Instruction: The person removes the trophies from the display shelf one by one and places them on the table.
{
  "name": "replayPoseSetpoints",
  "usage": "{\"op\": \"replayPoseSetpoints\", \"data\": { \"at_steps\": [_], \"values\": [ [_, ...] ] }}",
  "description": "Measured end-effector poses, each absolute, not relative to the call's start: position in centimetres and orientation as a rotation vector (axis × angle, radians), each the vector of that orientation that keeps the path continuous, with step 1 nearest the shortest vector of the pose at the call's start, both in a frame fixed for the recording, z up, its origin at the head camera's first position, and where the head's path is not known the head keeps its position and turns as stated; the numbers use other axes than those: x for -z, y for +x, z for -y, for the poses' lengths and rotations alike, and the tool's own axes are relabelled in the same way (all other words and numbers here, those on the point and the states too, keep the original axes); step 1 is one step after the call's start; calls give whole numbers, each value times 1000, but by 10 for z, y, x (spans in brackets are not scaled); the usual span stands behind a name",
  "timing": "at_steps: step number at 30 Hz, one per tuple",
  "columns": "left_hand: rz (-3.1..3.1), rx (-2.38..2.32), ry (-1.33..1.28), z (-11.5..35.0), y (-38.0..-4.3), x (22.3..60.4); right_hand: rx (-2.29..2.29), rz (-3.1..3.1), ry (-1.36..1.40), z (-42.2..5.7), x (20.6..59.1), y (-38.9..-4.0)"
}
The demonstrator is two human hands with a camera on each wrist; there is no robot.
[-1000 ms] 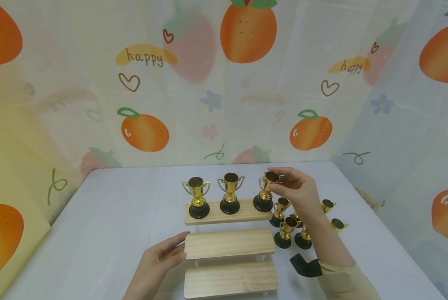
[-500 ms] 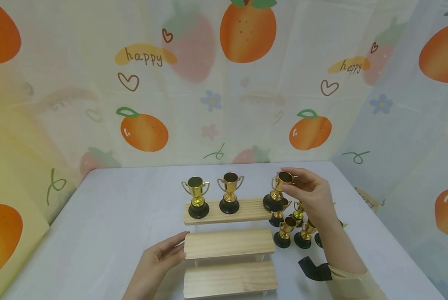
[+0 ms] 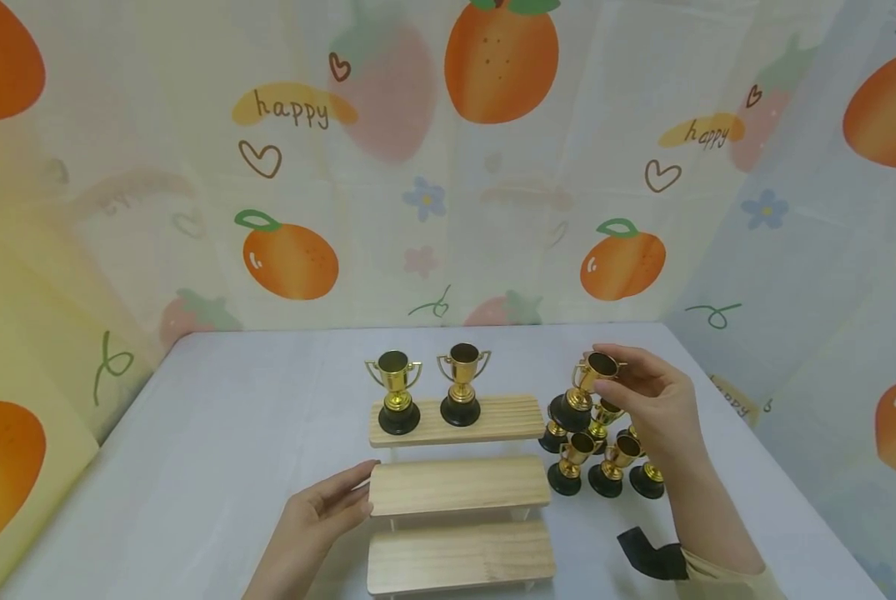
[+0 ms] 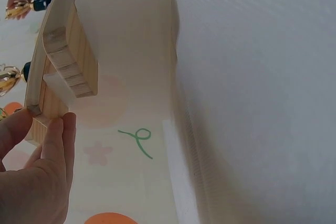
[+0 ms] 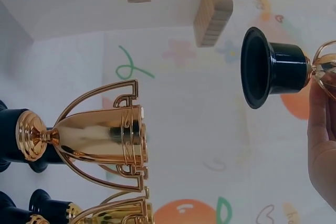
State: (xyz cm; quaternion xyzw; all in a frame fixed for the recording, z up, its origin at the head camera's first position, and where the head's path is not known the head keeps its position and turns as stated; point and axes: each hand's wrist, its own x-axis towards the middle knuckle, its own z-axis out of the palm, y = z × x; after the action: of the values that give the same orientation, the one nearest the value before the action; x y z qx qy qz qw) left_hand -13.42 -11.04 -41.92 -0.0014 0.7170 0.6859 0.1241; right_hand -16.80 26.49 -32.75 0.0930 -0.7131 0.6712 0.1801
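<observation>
My right hand (image 3: 661, 408) pinches a small gold trophy cup (image 3: 584, 385) by its cup. The trophy hangs tilted in the air, right of the three-tier wooden display stand (image 3: 458, 486), its black base (image 5: 286, 69) showing in the right wrist view. My left hand (image 3: 314, 515) grips the left end of the stand's middle tier, thumb and fingers on either side of the plank (image 4: 50, 106) in the left wrist view. Two upright trophies stand on the top tier: one at its left end (image 3: 397, 392), one near its middle (image 3: 462, 385).
Several more trophies (image 3: 618, 467) stand close together on the white table (image 3: 252, 400), right of the stand and below the lifted one. The right hand partly hides some. A printed fabric backdrop (image 3: 493, 275) rises behind the table.
My right hand has lifted the third trophy off the right end of the top tier and carried it right, over the other trophies. The left hand stays put.
</observation>
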Motion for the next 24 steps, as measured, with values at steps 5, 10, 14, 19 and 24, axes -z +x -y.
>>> {"op": "replayPoseSetpoints", "data": {
  "at_steps": [5,10,14,19,24],
  "values": [
    [-2100,-1995,-16,111,-134,419,-1870,2019,276,-268,330,-163],
    [-2089,-1999,-7,111,-133,419,-1859,2010,273,-274,335,-156],
    [-2086,-1998,1,111,-133,419,-1898,1970,278,-280,341,-151],
    [-2086,-1991,0,112,-134,419,-1908,1970,259,-285,348,-143],
    [-2085,-1991,-5,111,-134,419,-1909,2007,240,-288,354,-137]
  ]
}}
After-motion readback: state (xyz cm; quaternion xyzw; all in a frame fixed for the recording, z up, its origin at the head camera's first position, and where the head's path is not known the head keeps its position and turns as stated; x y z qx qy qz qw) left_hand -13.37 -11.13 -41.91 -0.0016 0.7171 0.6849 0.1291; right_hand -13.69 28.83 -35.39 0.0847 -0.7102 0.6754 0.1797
